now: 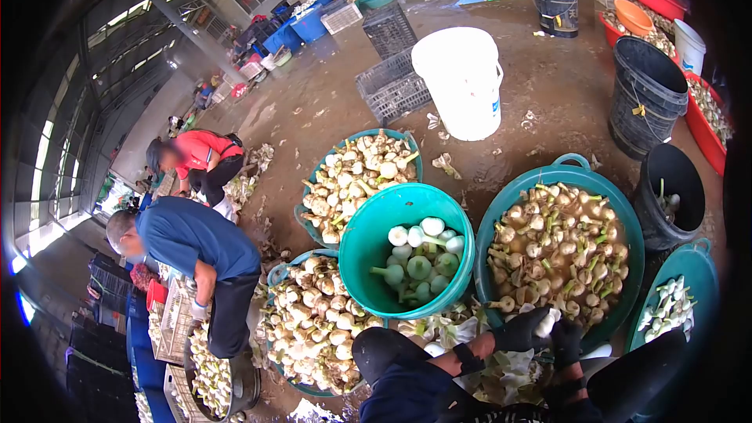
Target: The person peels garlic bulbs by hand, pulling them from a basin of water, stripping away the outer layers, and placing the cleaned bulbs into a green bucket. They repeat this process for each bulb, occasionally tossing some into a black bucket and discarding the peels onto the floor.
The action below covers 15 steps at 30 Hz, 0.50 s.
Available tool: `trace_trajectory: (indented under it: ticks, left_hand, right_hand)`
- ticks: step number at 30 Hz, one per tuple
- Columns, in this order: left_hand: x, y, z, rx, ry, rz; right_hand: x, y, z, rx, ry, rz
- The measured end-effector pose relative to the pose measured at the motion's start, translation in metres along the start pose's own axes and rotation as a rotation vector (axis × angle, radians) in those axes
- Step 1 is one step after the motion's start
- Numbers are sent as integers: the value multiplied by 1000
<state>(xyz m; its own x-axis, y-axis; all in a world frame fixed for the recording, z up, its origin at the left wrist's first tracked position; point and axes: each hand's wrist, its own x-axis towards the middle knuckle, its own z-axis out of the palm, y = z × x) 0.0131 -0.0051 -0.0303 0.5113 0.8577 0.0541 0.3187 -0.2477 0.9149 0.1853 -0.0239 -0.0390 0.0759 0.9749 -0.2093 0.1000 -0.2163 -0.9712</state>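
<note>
My left hand (521, 331), in a black glove, is closed on a pale garlic bulb (546, 322) above my lap. Right beside that bulb is my right hand (566, 340), also black-gloved, with its fingers curled; what they hold is hidden. Just beyond my hands stands a wide green tub (483, 254) of unpeeled garlic bulbs (560, 247) in brown water. To its left, a tilted green bucket (366, 243) contains cleaned white bulbs with green stems (420, 267). Loose peeled skins (513, 380) lie between my knees, below my hands.
Two more tubs of garlic (317, 321) (360, 176) stand left of the bucket. A white bucket (458, 82), black crates (392, 82) and black buckets (646, 98) are farther out. At right is a basin of white pieces (670, 305). Two people (200, 239) (202, 153) bend over at left.
</note>
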Motion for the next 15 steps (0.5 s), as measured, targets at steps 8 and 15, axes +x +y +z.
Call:
trace_trajectory:
  ticks: [8,15]
  left_hand:
    - [0,-11,9,204,246,-70]
    - [6,36,-18,51,79,48]
  right_hand:
    - [1,1,0,-110,-15,89]
    - [1,-17,3,-112,4,219]
